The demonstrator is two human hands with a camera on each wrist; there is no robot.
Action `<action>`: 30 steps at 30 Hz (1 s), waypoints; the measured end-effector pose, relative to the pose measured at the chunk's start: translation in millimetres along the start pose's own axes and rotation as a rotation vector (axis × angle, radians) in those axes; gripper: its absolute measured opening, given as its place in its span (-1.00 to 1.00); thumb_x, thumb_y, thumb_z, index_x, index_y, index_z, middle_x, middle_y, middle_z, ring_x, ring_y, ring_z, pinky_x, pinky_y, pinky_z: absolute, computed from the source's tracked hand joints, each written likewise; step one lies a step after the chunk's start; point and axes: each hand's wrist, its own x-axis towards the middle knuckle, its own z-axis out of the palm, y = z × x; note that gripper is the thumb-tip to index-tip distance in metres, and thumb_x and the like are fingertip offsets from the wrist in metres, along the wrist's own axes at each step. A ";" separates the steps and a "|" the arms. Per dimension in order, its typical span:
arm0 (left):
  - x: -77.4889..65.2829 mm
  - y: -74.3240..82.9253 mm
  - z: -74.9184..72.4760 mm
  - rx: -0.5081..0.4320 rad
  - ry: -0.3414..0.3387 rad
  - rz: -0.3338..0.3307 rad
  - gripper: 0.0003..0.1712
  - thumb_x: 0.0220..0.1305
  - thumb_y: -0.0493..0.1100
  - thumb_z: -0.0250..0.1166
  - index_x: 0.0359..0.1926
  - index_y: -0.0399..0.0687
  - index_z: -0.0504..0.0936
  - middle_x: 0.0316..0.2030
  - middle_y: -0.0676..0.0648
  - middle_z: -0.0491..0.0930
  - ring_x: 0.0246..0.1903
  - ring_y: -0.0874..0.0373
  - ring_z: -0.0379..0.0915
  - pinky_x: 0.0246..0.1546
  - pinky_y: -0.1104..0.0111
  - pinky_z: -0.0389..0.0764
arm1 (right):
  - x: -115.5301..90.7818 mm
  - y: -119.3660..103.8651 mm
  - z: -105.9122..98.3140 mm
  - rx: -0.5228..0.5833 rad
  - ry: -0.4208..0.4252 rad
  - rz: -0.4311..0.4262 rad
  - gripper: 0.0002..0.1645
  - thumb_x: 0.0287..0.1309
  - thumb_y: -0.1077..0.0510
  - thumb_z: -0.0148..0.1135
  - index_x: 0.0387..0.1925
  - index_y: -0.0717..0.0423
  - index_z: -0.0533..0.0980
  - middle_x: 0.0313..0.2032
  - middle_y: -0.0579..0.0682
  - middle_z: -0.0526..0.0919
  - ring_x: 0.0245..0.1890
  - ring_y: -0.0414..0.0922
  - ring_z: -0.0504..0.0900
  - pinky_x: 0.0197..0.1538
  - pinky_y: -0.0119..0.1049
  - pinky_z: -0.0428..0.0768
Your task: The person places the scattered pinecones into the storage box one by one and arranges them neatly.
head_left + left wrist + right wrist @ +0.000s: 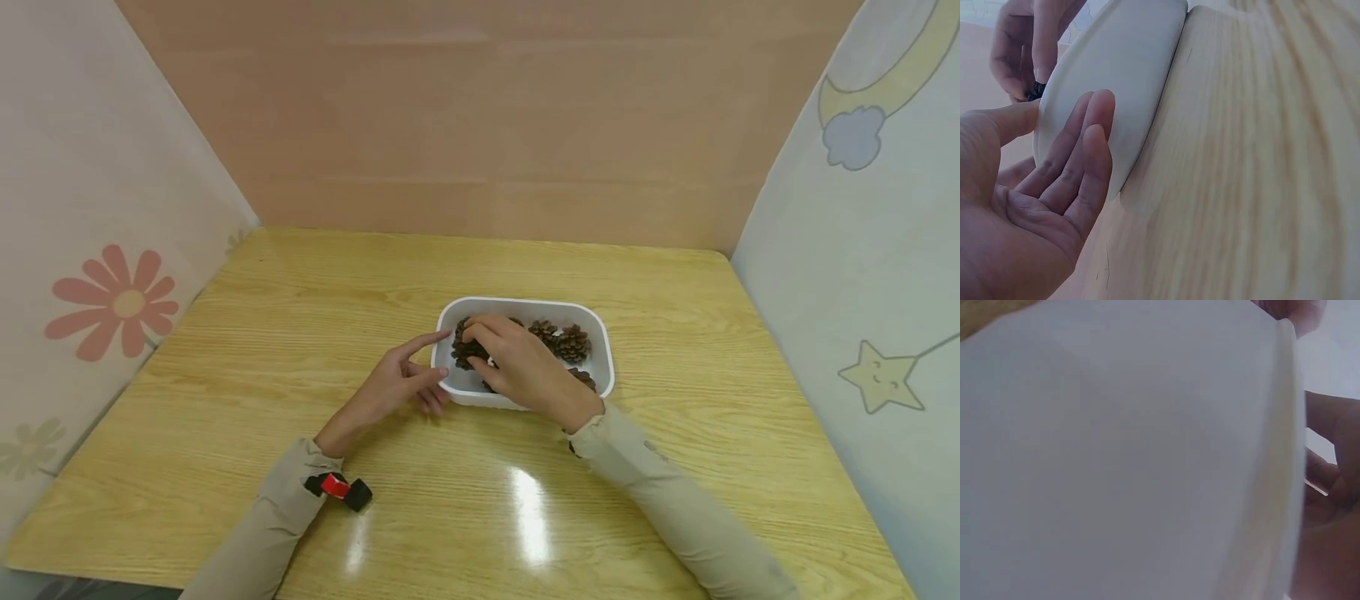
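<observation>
A white oblong plastic tub (609,367) with rounded corners stands on the table and holds several brown pine cones (573,343). My right hand (525,362) reaches over the near rim, its thumb and fingers bent about a pine cone (461,354) at the tub's left end. Only a dark bit of that cone shows between the fingertips in the left wrist view. At the tub's left end, my left hand (386,385) has thumb and forefinger at the rim. Its other fingers (1096,153) lie loosely against the outer wall. The tub's side fills most of the right wrist view, hiding the cones.
The wood-grain table (337,283) extends around the tub on all sides. A plain brown panel (480,125) rises behind it. Pale printed walls (67,183) flank the left and right. A black and red strap (337,486) sits on the left sleeve.
</observation>
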 end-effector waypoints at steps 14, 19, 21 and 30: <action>0.3 2.5 0.5 0.002 0.000 0.007 -0.29 0.46 -0.23 0.20 0.53 -0.09 0.15 -0.44 -0.38 0.68 -0.53 -0.11 0.68 -0.47 0.00 0.68 | -5.0 5.7 22.4 0.108 -0.061 0.036 -0.71 0.22 0.28 0.36 -0.03 0.14 0.54 0.02 0.00 0.56 -0.03 -0.14 0.60 -0.05 -0.34 0.60; 0.3 4.8 1.4 0.003 0.006 0.000 -0.29 0.45 -0.22 0.21 0.52 -0.06 0.17 -0.43 -0.42 0.66 -0.55 -0.09 0.67 -0.47 -0.02 0.67 | -4.9 8.7 23.8 0.153 -0.088 0.073 -0.70 0.25 0.25 0.35 0.01 0.11 0.53 0.01 -0.04 0.58 -0.03 -0.15 0.61 -0.02 -0.32 0.60; 0.4 5.0 1.5 0.001 0.008 -0.002 -0.28 0.45 -0.22 0.22 0.53 -0.06 0.16 -0.43 -0.43 0.66 -0.55 -0.09 0.67 -0.47 -0.02 0.67 | -4.8 11.1 25.0 0.186 -0.110 0.095 -0.69 0.26 0.24 0.35 0.02 0.12 0.53 -0.01 -0.05 0.60 -0.03 -0.15 0.61 -0.01 -0.30 0.60; -0.1 0.2 0.2 0.001 0.006 0.008 -0.28 0.45 -0.23 0.22 0.52 -0.08 0.16 -0.43 -0.46 0.64 -0.56 -0.10 0.66 -0.48 -0.02 0.67 | -4.7 18.7 31.4 0.274 -0.160 0.138 -0.67 0.27 0.21 0.34 0.04 0.16 0.54 -0.02 0.00 0.63 0.01 -0.05 0.62 0.06 -0.20 0.59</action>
